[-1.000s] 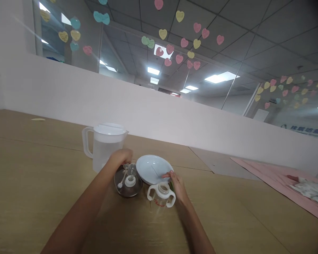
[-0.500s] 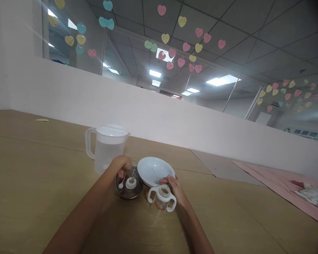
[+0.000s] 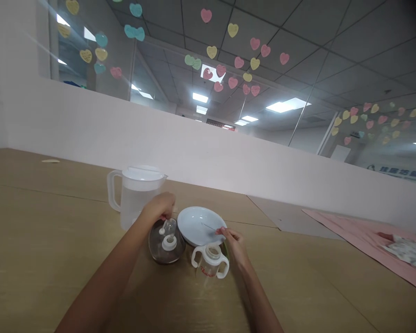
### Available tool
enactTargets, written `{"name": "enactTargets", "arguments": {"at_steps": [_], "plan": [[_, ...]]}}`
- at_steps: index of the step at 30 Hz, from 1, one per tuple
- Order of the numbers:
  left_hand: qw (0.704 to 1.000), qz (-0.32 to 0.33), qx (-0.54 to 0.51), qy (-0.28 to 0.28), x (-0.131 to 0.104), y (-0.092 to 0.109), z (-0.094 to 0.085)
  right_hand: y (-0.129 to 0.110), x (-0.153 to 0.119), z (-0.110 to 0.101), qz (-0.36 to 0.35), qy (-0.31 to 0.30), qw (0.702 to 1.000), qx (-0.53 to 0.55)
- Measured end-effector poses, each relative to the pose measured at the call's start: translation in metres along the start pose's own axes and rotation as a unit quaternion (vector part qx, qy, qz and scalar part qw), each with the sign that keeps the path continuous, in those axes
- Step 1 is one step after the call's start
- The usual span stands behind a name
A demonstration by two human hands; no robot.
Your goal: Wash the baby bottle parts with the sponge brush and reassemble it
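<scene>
My left hand (image 3: 162, 206) is closed over the back of a dark round dish (image 3: 158, 252); what its fingers pinch is too small to name. In the dish are a white ring (image 3: 169, 243) and a clear cap (image 3: 170, 226). My right hand (image 3: 231, 238) pinches a thin stick (image 3: 209, 226) over the white bowl (image 3: 197, 219). Just in front of the bowl stands an open clear bottle (image 3: 208, 269) with two white handles and red print. A bit of green shows beside my right hand.
A clear pitcher (image 3: 131, 199) with a white lid stands behind my left forearm. At the right lies a pink cloth (image 3: 350, 229) with a patterned cloth (image 3: 409, 252) on it. A white wall (image 3: 194, 152) runs behind the table.
My left hand has lifted slightly up and to the right. My right hand has closed on the thin stick, which has tilted flatter over the bowl.
</scene>
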State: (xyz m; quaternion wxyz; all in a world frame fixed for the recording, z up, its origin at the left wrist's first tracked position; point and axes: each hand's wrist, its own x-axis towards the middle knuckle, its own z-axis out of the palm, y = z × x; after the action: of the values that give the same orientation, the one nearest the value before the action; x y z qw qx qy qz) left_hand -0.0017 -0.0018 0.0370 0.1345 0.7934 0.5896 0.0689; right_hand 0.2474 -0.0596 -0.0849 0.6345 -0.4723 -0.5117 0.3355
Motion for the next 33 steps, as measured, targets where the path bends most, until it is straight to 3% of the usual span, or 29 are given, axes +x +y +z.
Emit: {"name": "enactTargets", "arguments": {"at_steps": [6, 11, 15, 19, 28, 33], "plan": [[0.978, 0.105, 0.037, 0.178, -0.016, 0.018, -0.021, -0.003, 0.008, -0.009, -0.007, 0.101, 0.995, 0.019], [0.941, 0.206, -0.064, 0.260, -0.010, 0.025, -0.019, -0.001, 0.016, -0.014, 0.004, 0.139, 0.989, 0.044], [0.928, 0.239, -0.115, 0.261, -0.005, 0.031, -0.014, 0.000, 0.017, -0.019, 0.031, 0.183, 0.976, 0.116], [0.935, 0.230, -0.085, 0.258, 0.000, 0.032, -0.010, 0.002, 0.020, -0.029, 0.041, 0.200, 0.959, 0.199], [0.933, 0.205, -0.008, 0.294, 0.003, 0.034, -0.005, -0.002, 0.021, -0.041, 0.059, 0.093, 0.950, 0.292], [0.929, 0.218, -0.013, 0.300, 0.006, 0.033, -0.002, 0.000, 0.023, -0.043, 0.049, 0.092, 0.952, 0.286]]}}
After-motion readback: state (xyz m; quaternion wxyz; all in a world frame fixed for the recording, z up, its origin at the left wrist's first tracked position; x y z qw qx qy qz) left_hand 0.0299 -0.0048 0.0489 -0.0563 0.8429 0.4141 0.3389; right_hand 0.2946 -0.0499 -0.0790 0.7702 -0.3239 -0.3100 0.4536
